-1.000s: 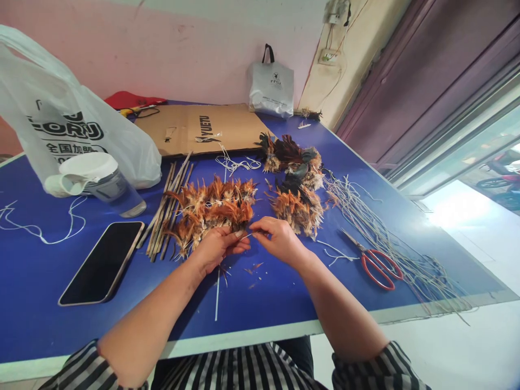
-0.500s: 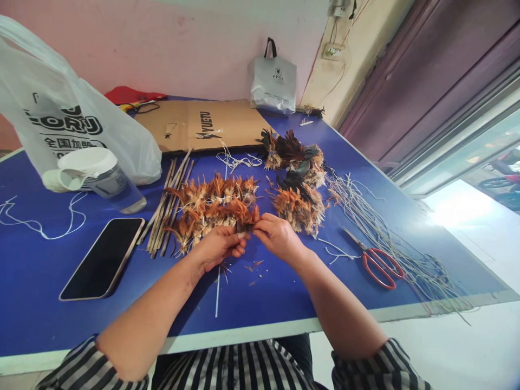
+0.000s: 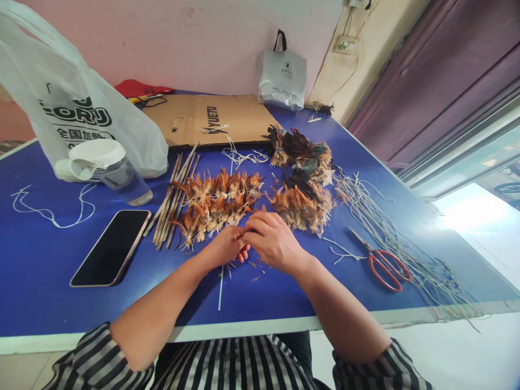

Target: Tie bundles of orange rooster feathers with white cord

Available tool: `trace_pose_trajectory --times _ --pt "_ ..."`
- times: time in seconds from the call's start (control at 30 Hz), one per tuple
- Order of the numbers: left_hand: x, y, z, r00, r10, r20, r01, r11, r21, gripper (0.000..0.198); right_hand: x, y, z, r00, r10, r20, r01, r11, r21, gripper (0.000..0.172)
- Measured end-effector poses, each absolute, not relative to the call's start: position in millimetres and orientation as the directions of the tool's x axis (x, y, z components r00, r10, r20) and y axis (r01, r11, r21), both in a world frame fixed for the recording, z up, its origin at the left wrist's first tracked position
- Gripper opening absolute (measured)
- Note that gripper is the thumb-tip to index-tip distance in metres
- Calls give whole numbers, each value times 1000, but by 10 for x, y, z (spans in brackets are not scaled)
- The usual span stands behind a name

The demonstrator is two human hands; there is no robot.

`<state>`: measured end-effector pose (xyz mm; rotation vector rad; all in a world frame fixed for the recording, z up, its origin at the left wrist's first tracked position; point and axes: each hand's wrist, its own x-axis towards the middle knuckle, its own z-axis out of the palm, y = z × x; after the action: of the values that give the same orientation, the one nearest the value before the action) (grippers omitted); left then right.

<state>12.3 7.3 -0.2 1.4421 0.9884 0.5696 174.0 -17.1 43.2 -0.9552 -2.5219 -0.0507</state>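
My left hand (image 3: 229, 244) is closed in front of the feather rows, its fingers curled. Fingers of my right hand (image 3: 276, 241) bend over it and touch it. A small bunch of feathers (image 3: 264, 208) is pinched between the two hands; only an orange tip shows above my right hand, the rest is hidden. Just beyond lie two rows of orange-brown feather bunches (image 3: 219, 200) with white string ends. Right of them is a pile of feather bunches (image 3: 303, 206), with dark feathers (image 3: 294, 146) behind. A thin white strip (image 3: 221, 292) lies below my left hand.
Red-handled scissors (image 3: 388, 265) and long loose strings (image 3: 390, 233) lie at right. Thin sticks (image 3: 173, 200), a phone (image 3: 111, 249), a clear cup (image 3: 130, 181) and a plastic bag (image 3: 134, 135) are at left. Flat cardboard (image 3: 239, 119) and a silver bag (image 3: 282, 81) stand behind.
My right hand has moved over my left hand, covering most of the feather bunch that showed between them. The view has shifted slightly, so the table things sit a little further right.
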Motion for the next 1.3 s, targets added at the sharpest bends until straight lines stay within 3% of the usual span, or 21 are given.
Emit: trace_pose_trajectory --times 0.1,0.23,0.4,0.53,0.67,0.77,0.87,1.0,1.17,1.3 --pt "128 2 12 576 799 -174 268 16 963 22 1784 -117 406 -584 698 415 670 703 -240 16" --pt "119 -32 85 620 783 -39 355 -236 905 20 1876 -42 371 -542 762 356 617 648 -447 13" --pt "118 -43 235 691 717 95 336 -435 835 17 1984 14 380 -489 853 179 566 467 -679 10" --pt "105 -68 316 706 708 14 266 -284 921 23 2082 56 374 -481 876 -37 493 236 -838 11" --pt "70 -37 309 733 668 -124 118 55 991 29 2108 73 301 -506 852 -135 239 -12 -971 17" --pt "58 12 255 721 665 -197 60 223 973 28 2057 80 220 -493 855 -163 62 -153 -986 23" --pt "69 48 188 659 708 -255 -22 358 934 23 1988 93 159 -444 891 -97 -3 -110 -994 21" --pt "84 77 141 531 795 -293 -184 446 876 24 1916 90 147 -386 923 10 35 25 -999 20" --pt "102 95 117 429 865 -262 -337 422 841 29 1833 29 191 -306 952 -28 300 69 -951 16" --pt "128 92 104 331 913 -238 -373 358 856 29 1777 2 197 -285 959 4 273 85 -958 18"
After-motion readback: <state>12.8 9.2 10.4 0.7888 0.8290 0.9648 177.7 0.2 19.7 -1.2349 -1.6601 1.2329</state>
